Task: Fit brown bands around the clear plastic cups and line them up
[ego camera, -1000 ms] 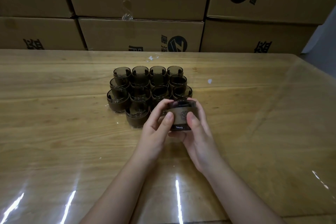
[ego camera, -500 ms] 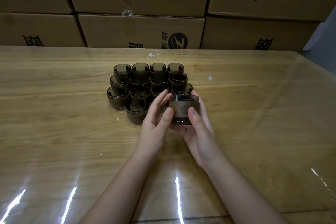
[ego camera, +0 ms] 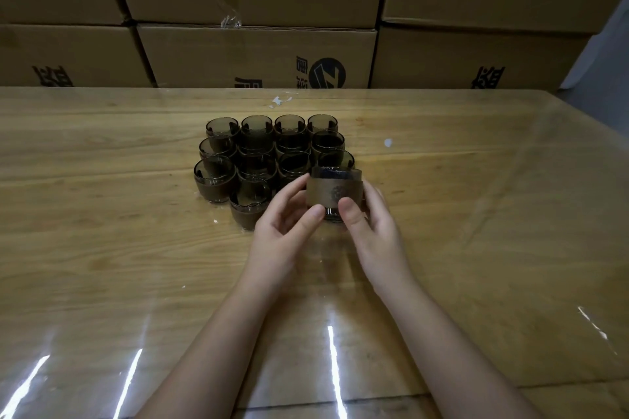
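While both hands grip it, the cup point(ego camera: 332, 213) sits at the near right corner of the banded cups point(ego camera: 255, 150), with the brown band point(ego camera: 326, 192) round its middle. Left hand point(ego camera: 282, 235): thumb and fingers pinch the band's left side. Right hand point(ego camera: 374, 235): thumb on the front, fingers wrapped behind. The band has a round dark emblem, unreadable. Boxes point(ego camera: 255, 54) behind show a black circular logo and dark characters, cut off by the table point(ego camera: 476, 214) edge and the frame. Can't tell if the cup's base touches the table.

Things were counted.
Fourteen cups point(ego camera: 257, 127), six boxes point(ego camera: 238, 54), two hands point(ego camera: 282, 238) and one table point(ego camera: 102, 248) were seen.
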### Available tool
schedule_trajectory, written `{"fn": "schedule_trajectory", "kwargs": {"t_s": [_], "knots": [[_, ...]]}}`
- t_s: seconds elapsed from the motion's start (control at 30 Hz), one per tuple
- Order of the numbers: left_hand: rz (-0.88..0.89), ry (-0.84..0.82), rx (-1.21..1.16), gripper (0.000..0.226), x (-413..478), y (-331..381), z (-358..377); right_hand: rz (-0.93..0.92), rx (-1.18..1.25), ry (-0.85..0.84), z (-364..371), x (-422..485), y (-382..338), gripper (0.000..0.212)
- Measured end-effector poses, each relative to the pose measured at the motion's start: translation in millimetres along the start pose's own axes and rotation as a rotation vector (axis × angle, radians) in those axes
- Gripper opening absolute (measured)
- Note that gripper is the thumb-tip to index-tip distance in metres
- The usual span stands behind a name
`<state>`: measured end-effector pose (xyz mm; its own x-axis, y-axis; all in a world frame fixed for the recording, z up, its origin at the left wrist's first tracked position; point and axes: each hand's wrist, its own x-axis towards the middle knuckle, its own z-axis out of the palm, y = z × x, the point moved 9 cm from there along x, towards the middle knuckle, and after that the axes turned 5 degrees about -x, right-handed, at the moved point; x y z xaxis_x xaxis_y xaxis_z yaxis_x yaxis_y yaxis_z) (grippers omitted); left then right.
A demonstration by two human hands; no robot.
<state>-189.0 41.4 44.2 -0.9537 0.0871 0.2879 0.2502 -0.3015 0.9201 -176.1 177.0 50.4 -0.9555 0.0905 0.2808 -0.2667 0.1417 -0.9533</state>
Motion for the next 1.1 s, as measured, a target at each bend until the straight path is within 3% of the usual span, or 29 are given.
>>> {"fn": "schedule_trajectory", "kwargs": {"t_s": [0.27,0.47,0.53,0.63,0.73,0.83,0.9,1.0,1.1], "knots": [[0.028,0.026,0.018,0.055,1.3,11.8,-6.3,-0.097,-0.043,0.013,4.3,-2.0,3.1,0.059],[0.263,-0.053,0.533,0.077,-1.1,38.9,3.2,-0.378,-0.395,0.009,1.2,-8.2,-12.5,0.077],[0.317,-0.080,0.613,0.076,-0.6,44.9,7.8,-0.446,-0.459,0.020,-0.9,-9.6,-17.8,0.083],[0.358,-0.032,0.633,0.075,3.2,52.7,1.1,-0.512,-0.492,0.056,0.0,-12.0,-22.1,0.076],[0.229,0.191,0.521,0.067,12.7,57.0,-36.8,-0.398,-0.415,0.105,-7.4,-6.7,-11.0,0.063],[0.094,0.395,0.371,0.058,18.4,57.9,-85.7,-0.187,-0.320,0.213,-24.3,1.1,9.9,0.053],[0.078,0.503,0.397,0.058,16.0,61.4,-117.1,-0.025,-0.262,0.269,-34.8,5.4,29.1,0.045],[0.047,0.572,0.496,0.073,7.1,55.3,-149.2,0.216,-0.226,0.206,-34.5,9.5,59.4,0.043],[-0.018,0.567,0.619,0.075,-0.9,31.9,-166.3,0.222,-0.310,0.143,-27.7,10.3,65.5,0.046]]}}
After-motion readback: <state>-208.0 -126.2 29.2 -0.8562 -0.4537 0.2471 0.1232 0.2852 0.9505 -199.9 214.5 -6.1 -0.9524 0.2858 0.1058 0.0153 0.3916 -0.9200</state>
